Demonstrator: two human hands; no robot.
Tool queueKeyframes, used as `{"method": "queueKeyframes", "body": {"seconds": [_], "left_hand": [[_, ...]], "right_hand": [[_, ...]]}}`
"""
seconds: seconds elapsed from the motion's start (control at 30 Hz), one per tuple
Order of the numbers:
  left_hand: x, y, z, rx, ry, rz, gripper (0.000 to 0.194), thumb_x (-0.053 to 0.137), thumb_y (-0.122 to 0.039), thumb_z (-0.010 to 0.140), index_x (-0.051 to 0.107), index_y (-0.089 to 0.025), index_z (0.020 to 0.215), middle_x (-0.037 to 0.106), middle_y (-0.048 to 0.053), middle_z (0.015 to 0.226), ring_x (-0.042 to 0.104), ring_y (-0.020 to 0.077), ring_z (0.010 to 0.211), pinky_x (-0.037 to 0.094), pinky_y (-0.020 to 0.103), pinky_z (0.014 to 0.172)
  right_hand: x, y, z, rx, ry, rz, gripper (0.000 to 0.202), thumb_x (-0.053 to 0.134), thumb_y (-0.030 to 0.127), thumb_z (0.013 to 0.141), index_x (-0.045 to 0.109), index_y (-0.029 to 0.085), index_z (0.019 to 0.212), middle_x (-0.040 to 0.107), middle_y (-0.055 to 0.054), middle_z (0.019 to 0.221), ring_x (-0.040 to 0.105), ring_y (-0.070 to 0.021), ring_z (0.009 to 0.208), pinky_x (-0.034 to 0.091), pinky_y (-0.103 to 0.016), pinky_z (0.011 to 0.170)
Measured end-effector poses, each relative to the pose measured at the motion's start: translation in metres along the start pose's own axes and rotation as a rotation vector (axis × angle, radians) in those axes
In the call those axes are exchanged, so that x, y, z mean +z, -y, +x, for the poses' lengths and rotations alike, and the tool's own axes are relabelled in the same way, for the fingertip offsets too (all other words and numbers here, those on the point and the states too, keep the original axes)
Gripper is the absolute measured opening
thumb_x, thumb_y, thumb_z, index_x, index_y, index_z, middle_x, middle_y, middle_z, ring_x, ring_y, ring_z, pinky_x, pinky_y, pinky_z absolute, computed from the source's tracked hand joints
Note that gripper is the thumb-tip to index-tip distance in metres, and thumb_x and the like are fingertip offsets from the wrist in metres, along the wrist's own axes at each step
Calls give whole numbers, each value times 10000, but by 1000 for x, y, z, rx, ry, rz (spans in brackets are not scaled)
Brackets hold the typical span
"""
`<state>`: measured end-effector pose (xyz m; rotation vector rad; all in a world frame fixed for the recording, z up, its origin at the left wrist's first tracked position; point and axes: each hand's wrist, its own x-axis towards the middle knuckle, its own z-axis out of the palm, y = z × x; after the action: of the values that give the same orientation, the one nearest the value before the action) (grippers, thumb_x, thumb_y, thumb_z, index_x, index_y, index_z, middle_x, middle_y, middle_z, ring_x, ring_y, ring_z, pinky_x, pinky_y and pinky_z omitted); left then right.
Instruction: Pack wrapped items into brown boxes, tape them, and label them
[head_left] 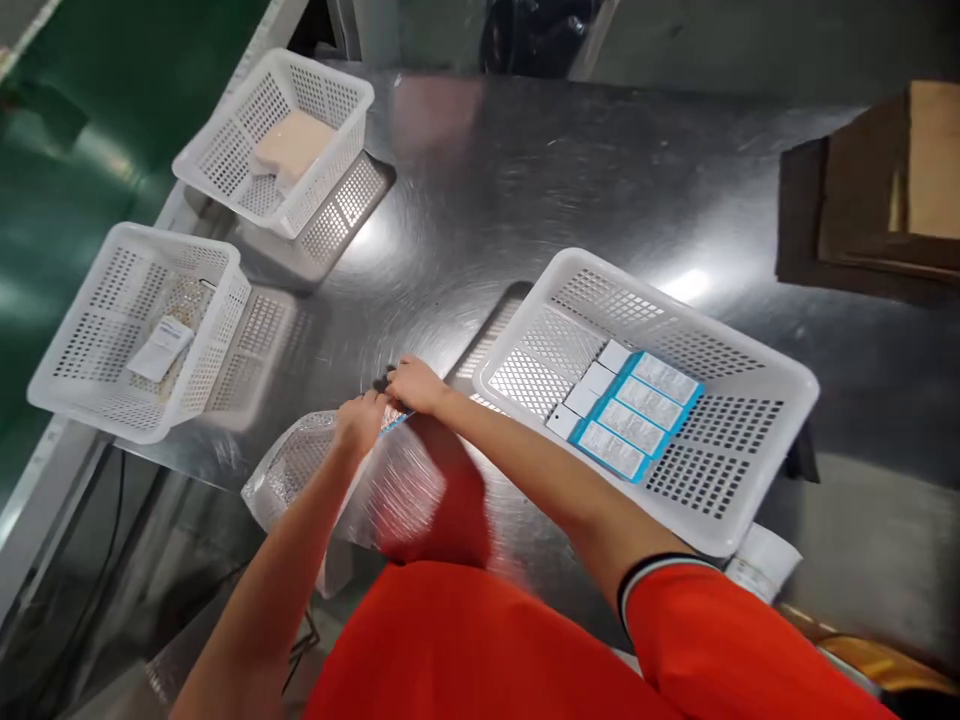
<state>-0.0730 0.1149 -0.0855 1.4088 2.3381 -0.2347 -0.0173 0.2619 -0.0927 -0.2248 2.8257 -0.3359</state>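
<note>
My left hand (358,424) is closed with its fingers curled over the edge of a clear bubble wrap sheet (304,455) at the front of the metal table. Close beside it, my right hand (417,384) is closed on a small blue-edged packet (393,418) that shows some orange print. Small dark bits show at the fingertips of both hands; I cannot tell what they are. Part of the packet is hidden under my fingers. To the right of my hands, a white plastic basket (772,400) holds several blue-and-white printed packets (637,415) laid in a row.
Two more white baskets stand at the left: one (225,160) with pale flat pieces, one (75,385) with a bagged, labelled item. A green conveyor belt (142,90) runs past them. Cardboard (862,200) sits at the far right of the metal table (600,170).
</note>
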Motion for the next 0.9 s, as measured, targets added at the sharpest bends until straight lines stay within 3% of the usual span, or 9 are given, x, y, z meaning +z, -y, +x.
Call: {"method": "queueKeyframes", "body": {"seconds": [0.07, 0.2, 0.37, 0.5, 0.57, 0.67, 0.8, 0.9], "left_hand": [[2, -7, -13, 18, -14, 21, 307, 412, -211, 933, 607, -94, 1140, 625, 163, 1165, 610, 238, 995, 446, 324, 789], [2, -8, -26, 32, -32, 62, 576, 605, -310, 852, 461, -36, 1338, 612, 173, 1170, 571, 282, 1033, 456, 363, 828], [4, -2, -26, 61, -27, 96, 538, 600, -288, 856, 485, -64, 1332, 635, 142, 1096, 575, 272, 974, 464, 363, 780], [5, -3, -28, 76, -44, 111, 499, 577, -272, 865, 507, -69, 1315, 627, 148, 1088, 574, 280, 976, 478, 371, 752], [4, -4, -28, 85, -56, 116, 471, 556, -261, 876, 521, -72, 1306, 636, 148, 1080, 579, 280, 980, 486, 368, 758], [5, -7, -32, 86, -84, 125, 455, 481, -213, 906, 498, -53, 1331, 643, 170, 1114, 592, 283, 997, 498, 373, 783], [12, 0, -55, 52, -156, 148, 513, 348, -93, 917, 389, -72, 1428, 492, 218, 1406, 536, 311, 1198, 453, 450, 971], [21, 23, -84, 104, -206, 106, 551, 295, -76, 920, 374, -172, 1457, 366, 154, 1531, 349, 331, 1395, 281, 573, 1127]], "right_hand": [[4, 0, -4, -13, -17, -16, 216, 555, 243, 887, 745, 154, 837, 721, -92, 897, 618, -197, 822, 319, -358, 813], [12, 2, -8, -43, -97, -46, 256, 507, 235, 932, 723, 127, 847, 695, -101, 886, 570, -213, 861, 317, -375, 823], [25, 16, -21, -102, -236, -83, 313, 402, 196, 986, 689, 81, 932, 661, -136, 948, 534, -233, 927, 362, -384, 817], [41, 29, -38, -32, -329, -102, 317, 452, 213, 964, 610, 39, 1176, 624, -197, 1151, 534, -270, 1024, 379, -448, 901], [47, 34, -43, -19, -343, -140, 369, 470, 212, 949, 562, 35, 1259, 569, -223, 1278, 519, -293, 1099, 375, -481, 938], [50, 37, -41, -25, -297, -190, 350, 431, 166, 954, 586, 27, 1235, 582, -226, 1269, 539, -283, 1098, 395, -465, 938], [44, 36, -34, -35, -266, -221, 339, 383, 160, 974, 640, 25, 1149, 620, -201, 1204, 556, -264, 1083, 406, -432, 952], [40, 36, -32, -43, -267, -229, 309, 418, 160, 961, 663, 35, 1102, 623, -193, 1202, 554, -270, 1085, 377, -451, 1006]]}}
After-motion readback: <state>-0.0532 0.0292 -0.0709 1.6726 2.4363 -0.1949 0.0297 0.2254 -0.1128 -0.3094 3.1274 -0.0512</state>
